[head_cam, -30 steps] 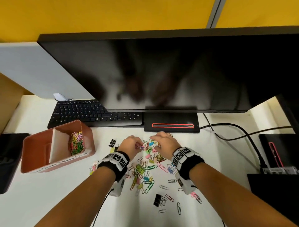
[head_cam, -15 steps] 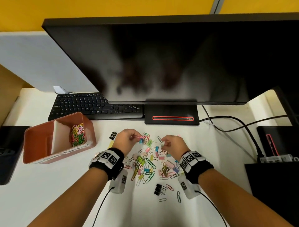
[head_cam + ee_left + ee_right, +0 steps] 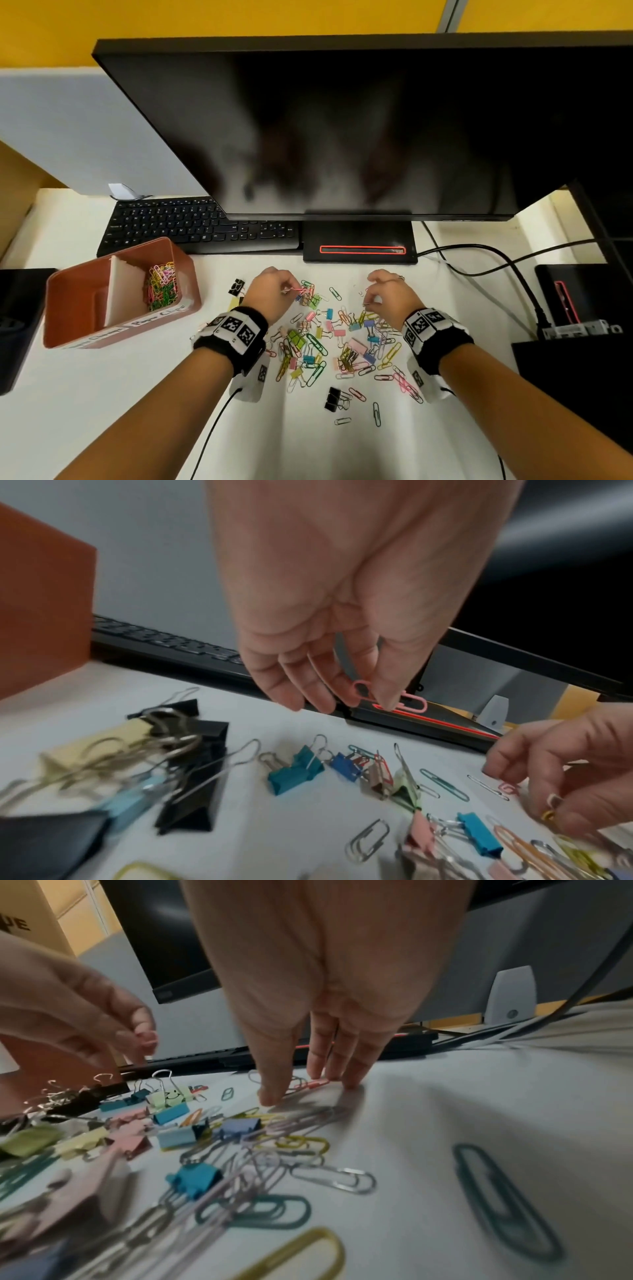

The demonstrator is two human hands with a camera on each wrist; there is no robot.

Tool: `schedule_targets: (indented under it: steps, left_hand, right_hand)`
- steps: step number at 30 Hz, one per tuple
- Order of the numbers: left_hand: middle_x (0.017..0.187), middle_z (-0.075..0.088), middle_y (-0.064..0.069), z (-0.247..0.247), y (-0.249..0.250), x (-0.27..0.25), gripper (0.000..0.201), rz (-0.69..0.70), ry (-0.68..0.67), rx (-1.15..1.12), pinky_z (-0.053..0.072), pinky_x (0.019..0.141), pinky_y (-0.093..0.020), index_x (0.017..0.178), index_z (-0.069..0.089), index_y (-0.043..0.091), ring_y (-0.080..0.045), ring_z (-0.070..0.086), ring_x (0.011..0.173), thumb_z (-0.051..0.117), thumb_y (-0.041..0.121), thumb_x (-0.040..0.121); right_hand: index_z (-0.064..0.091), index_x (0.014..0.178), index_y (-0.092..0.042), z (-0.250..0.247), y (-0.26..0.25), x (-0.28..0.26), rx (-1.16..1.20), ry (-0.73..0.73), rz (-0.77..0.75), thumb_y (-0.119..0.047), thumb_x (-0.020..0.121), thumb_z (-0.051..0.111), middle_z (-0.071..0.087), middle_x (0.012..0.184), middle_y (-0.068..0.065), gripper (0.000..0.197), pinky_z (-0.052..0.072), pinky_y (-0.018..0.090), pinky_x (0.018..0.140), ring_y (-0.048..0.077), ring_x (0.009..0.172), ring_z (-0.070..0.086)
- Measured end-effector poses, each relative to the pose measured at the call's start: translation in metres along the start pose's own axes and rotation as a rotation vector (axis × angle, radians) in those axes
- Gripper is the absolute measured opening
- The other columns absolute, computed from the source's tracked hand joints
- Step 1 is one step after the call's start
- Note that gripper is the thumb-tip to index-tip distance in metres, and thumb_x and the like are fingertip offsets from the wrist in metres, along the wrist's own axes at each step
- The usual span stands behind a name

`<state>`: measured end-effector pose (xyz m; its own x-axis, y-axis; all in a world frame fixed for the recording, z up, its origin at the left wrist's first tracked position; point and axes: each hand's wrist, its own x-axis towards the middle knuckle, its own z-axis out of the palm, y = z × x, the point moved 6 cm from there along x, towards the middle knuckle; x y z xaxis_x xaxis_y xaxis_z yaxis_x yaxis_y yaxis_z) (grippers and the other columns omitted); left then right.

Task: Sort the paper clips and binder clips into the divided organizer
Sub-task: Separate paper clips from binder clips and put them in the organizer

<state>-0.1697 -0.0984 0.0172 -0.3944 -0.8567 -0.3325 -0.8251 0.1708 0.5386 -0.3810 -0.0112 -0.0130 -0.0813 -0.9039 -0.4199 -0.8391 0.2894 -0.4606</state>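
Above the scattered clips (image 3: 329,342) on the white surface (image 3: 102,394), the left hand (image 3: 270,294) pinches a pink paper clip (image 3: 390,699); the right hand (image 3: 387,294) pinches a small clip (image 3: 365,304). Left sits the organizer (image 3: 85,329).

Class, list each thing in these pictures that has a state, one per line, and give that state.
Left hand: pinches a pink paper clip, lifted off the desk.
Right hand: fingertips down on small clips on the desk, grip unclear.
Organizer: right compartment holds paper clips, left one looks empty.
Clip pile: paper and binder clips mixed, unsorted.
Monitor: screen dark.
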Motion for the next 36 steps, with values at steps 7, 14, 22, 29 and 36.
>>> schedule_targets:
  steps: [7,14,22,29,36]
  left_hand:
    - [0.101,0.053,0.001,0.024,0.018,0.037,0.017,0.010,-0.066,0.100,0.039,0.085,-0.021,0.068,0.064,0.020,-0.012,0.050,0.090,0.070,0.031,0.079]
    - [0.095,0.059,-0.004,0.039,0.006,0.036,0.015,-0.016,-0.146,0.208,0.045,0.075,-0.026,0.082,0.062,0.013,-0.019,0.056,0.084,0.073,0.022,0.077]
    - [0.101,0.065,-0.006,0.046,-0.001,0.030,0.011,0.022,-0.133,0.181,0.053,0.085,-0.037,0.096,0.065,0.015,-0.022,0.061,0.092,0.063,0.021,0.086]
    - [0.102,0.052,-0.005,0.047,-0.002,0.030,0.013,0.065,-0.128,0.213,0.050,0.088,-0.034,0.099,0.065,0.012,-0.023,0.059,0.089,0.058,0.017,0.089]
    - [0.097,0.067,-0.008,0.029,-0.004,0.031,0.013,0.012,-0.080,0.039,0.047,0.076,-0.025,0.100,0.063,0.011,-0.021,0.060,0.083,0.058,0.015,0.089]
  right_hand:
    - [0.067,0.100,-0.009,0.005,0.002,0.002,-0.026,0.017,0.003,-0.008,0.088,0.055,0.064,0.111,0.006,0.017,0.049,0.027,0.087,0.021,0.100,0.059]
    - [0.059,0.111,-0.015,0.006,0.003,0.002,0.114,0.009,0.095,-0.014,0.090,0.058,0.067,0.107,0.006,0.022,0.052,0.030,0.089,0.021,0.098,0.062]
    - [0.068,0.103,-0.011,0.010,-0.003,0.005,0.035,-0.055,0.111,-0.019,0.087,0.062,0.063,0.108,0.006,0.018,0.045,0.023,0.080,0.021,0.097,0.060]
    - [0.065,0.105,-0.015,0.007,-0.030,0.006,0.256,0.049,0.090,-0.021,0.083,0.068,0.067,0.094,0.002,0.024,0.053,0.029,0.083,0.016,0.085,0.060]
    - [0.060,0.114,-0.014,0.026,-0.053,0.030,0.247,0.012,0.198,-0.021,0.081,0.071,0.066,0.109,0.009,0.036,0.050,0.030,0.084,0.025,0.098,0.062]
